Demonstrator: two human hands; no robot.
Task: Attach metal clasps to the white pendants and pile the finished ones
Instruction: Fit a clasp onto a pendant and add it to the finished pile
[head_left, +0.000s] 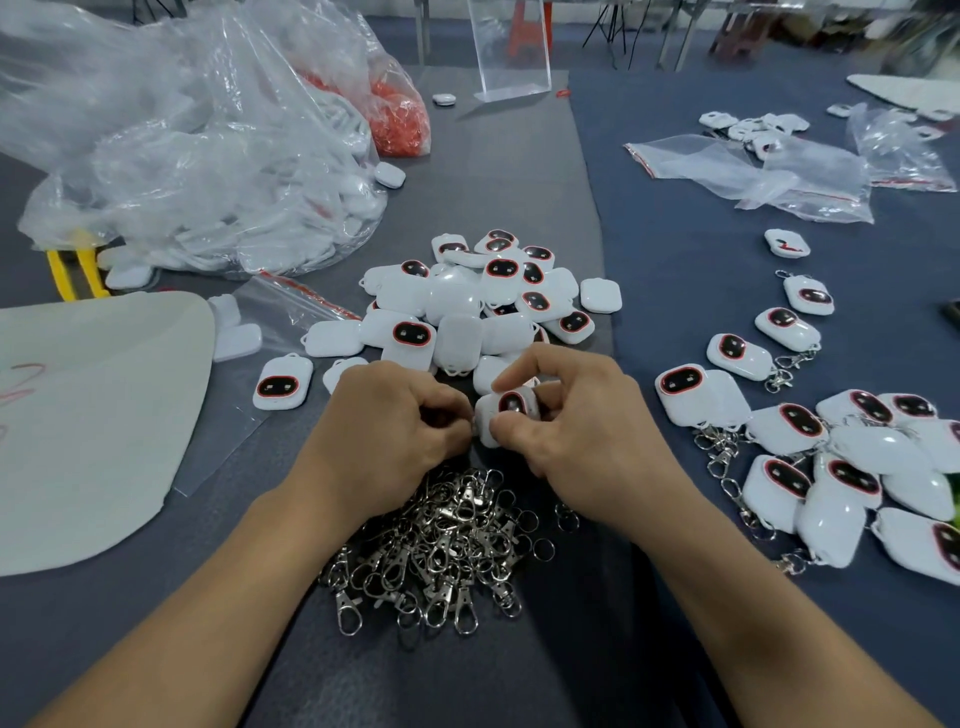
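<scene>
Currently: 1 white pendant (506, 410), pinched in my right grip (576, 431) over mid table (649, 260); left grip (384, 436) curled against its left edge, contents hidden. Near: clasp heap (441, 545). Right: finished pile (841, 467). Far: loose pendants (467, 306).

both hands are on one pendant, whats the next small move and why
Probably finish hooking a clasp onto the white pendant. The right hand pinches it while the left hand curls its fingers against its left edge; what they hold is hidden. No clasp visibly hangs from it yet, unlike the finished pile at right, so it likely isn't ready to set down.
</scene>
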